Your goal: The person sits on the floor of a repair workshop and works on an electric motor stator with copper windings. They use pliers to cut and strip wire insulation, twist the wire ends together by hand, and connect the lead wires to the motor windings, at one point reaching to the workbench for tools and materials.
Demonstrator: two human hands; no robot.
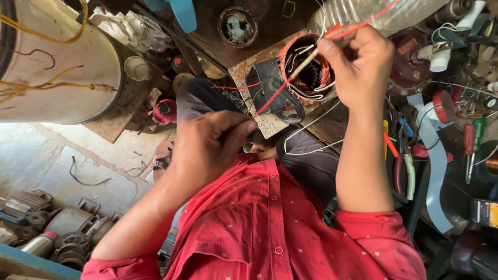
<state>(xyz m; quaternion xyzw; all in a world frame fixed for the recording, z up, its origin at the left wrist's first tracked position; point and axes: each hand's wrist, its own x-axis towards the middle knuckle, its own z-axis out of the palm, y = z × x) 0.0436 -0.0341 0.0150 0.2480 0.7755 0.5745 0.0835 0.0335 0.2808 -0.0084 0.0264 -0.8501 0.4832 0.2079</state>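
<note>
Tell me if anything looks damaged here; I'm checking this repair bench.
The stator has loose white and red leads spilling from its copper windings; the plate under it is rusty and flaking.

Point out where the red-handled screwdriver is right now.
In the head view, the red-handled screwdriver lies at the far right among the bench clutter, beside a green-handled screwdriver, right of the pliers and the right hand.

the right hand pinched a red wire over the copper-wound motor stator, while the left hand gripped its lower end beside the red shirt.
</note>
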